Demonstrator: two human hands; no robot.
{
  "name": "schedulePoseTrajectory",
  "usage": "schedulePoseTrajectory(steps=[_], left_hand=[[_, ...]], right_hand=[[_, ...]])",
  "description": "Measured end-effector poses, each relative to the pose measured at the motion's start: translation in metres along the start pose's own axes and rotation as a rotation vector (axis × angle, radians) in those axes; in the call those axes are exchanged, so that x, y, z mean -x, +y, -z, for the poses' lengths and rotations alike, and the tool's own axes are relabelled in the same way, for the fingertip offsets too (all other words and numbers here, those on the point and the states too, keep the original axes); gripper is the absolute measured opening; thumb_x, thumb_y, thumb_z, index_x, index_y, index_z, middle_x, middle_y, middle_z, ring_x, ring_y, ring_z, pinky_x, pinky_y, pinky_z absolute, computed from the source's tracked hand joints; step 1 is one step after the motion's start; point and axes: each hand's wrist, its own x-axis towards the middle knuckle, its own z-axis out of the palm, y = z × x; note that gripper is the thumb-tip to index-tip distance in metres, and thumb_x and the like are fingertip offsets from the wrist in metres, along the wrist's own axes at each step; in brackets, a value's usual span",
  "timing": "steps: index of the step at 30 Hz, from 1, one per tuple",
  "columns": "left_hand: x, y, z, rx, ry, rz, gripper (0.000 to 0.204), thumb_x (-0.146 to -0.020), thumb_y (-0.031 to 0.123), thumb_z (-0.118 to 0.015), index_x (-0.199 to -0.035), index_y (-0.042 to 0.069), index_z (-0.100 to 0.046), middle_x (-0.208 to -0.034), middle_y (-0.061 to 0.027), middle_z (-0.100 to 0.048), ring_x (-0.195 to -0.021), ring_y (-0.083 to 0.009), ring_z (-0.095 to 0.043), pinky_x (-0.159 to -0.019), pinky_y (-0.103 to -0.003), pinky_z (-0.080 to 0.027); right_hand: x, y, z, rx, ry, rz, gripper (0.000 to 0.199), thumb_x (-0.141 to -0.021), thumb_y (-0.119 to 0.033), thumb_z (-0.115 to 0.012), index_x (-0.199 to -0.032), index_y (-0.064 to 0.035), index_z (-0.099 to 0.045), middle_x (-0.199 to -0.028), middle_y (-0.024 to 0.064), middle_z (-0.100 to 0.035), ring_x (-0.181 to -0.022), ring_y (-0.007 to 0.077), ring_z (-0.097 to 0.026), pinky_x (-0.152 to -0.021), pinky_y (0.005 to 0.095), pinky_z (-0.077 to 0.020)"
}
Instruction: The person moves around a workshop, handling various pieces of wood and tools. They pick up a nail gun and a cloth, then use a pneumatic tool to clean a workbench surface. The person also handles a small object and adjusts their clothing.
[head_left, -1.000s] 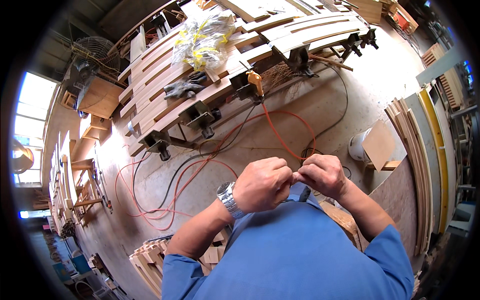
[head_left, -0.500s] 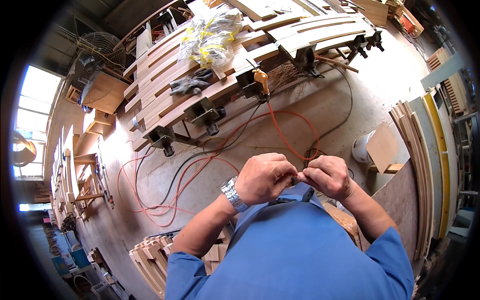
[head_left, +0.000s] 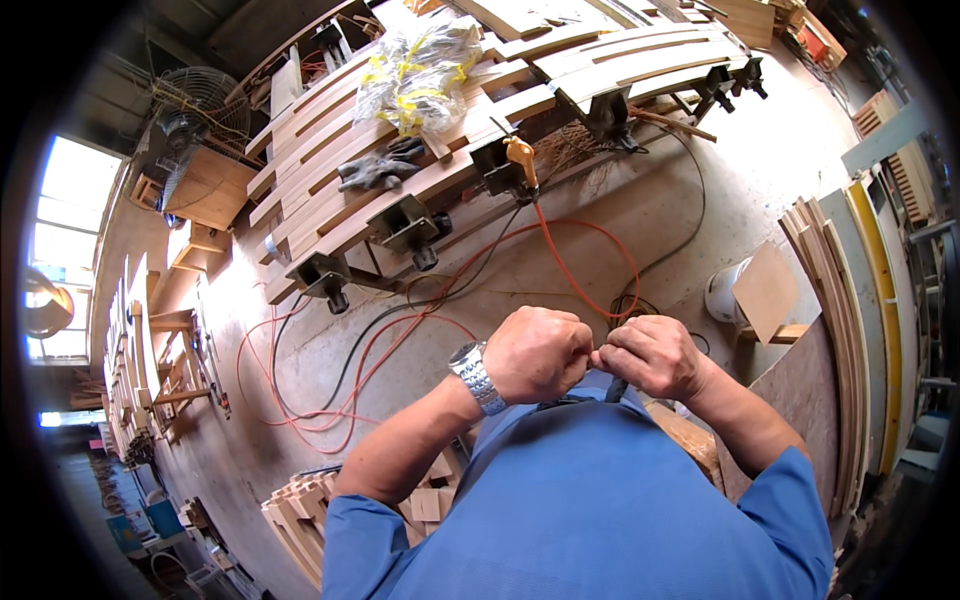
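In front of my blue shirt [head_left: 590,490], my left hand [head_left: 540,352] and my right hand [head_left: 652,355] meet with curled fingers. The thumbs and fingertips pinch close together, almost touching. Whatever they grip is too small or too well hidden to name. Just below them, a dark strap-like piece [head_left: 568,401] lies against the shirt front. A silver metal watch [head_left: 478,378] circles my left wrist.
Ahead is a rack of pale wooden strips [head_left: 330,205] with black clamps [head_left: 405,228], grey gloves [head_left: 380,165] and a crumpled plastic bag [head_left: 420,75]. An orange-handled air gun [head_left: 520,155] hangs there. Red hose [head_left: 450,290] loops across the floor. A white bucket [head_left: 722,292] stands right.
My left wrist has turned and shifted slightly right, showing more of the watch face. The knuckles of my right hand have rolled a little, and both hands stay pinched together.
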Motion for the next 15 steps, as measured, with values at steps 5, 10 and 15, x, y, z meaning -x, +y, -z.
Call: schedulePoseTrajectory(steps=[5, 10, 15], left_hand=[[0.005, -0.001, 0.000, 0.125, 0.054, 0.089, 0.005, -0.080, 0.008, -0.068, -0.081, 0.004, -0.071, -0.077, -0.0116, -0.068, -0.067, -0.0266, -0.067, -0.063, -0.036, -0.055], [0.016, -0.015, -0.010, 0.476, 0.140, 0.397, 0.006, -0.087, 0.008, -0.067, -0.088, 0.002, -0.069, -0.073, -0.0046, -0.065, -0.066, -0.0100, -0.061, -0.061, -0.027, -0.050], [0.033, -0.041, -0.021, 0.404, 0.281, 0.460, 0.009, -0.092, 0.011, -0.069, -0.092, 0.002, -0.067, -0.074, -0.0018, -0.064, -0.068, -0.0059, -0.058, -0.063, -0.025, -0.049]], right_hand=[[-0.002, 0.000, 0.001, -0.020, 0.063, -0.018, 0.019, -0.078, -0.011, -0.080, -0.074, -0.0056, -0.063, -0.072, 0.0043, -0.060, -0.060, 0.0171, -0.061, -0.052, 0.0299, -0.0519], [-0.007, 0.004, 0.004, -0.093, 0.148, -0.122, 0.017, -0.077, -0.009, -0.083, -0.079, -0.0039, -0.066, -0.073, 0.0058, -0.062, -0.060, 0.0189, -0.064, -0.052, 0.0319, -0.0543], [0.009, 0.013, -0.002, -0.128, 0.106, -0.481, 0.014, -0.083, -0.001, -0.076, -0.093, -0.0017, -0.067, -0.078, 0.0112, -0.066, -0.067, 0.0281, -0.067, -0.058, 0.0355, -0.0556]])
